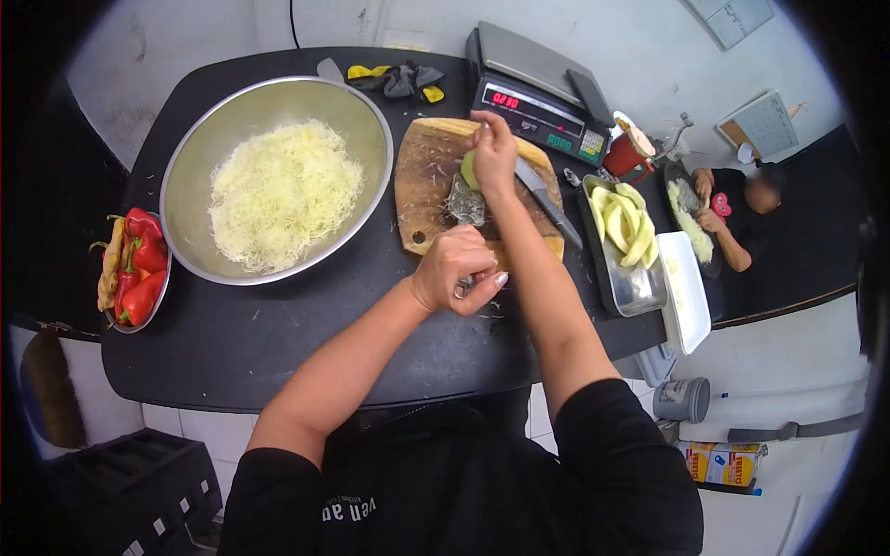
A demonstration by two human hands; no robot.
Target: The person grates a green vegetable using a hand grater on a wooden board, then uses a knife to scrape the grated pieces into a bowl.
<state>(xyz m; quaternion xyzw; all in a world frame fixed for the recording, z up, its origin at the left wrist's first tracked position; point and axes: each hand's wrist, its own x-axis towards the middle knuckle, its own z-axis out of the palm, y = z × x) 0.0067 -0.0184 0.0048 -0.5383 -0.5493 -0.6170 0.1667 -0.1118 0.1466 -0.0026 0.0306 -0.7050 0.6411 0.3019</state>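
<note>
My left hand (pixel 459 267) is closed around the metal handle of a flat grater (pixel 466 200), near the front edge of a wooden cutting board (pixel 424 163). The grater slants over the board, its surface strewn with pale shreds. Farther up, my right hand (pixel 495 160) grips a pale green piece of fruit or vegetable (pixel 468 169) against the grater's far end; the fingers partly hide it. A knife (pixel 546 198) lies along the board's right side. To the left, a large steel bowl (pixel 188 174) holds a heap of pale shreds (pixel 285 198).
Red and yellow peppers (pixel 142 267) fill a small bowl at far left. Behind the board are gloves (pixel 400 80) and a digital scale (pixel 535 90). Peeled pale green slices (pixel 626 222) lie in a container (pixel 636 295) beside a white tray (pixel 685 292). Another person (pixel 744 208) works at right.
</note>
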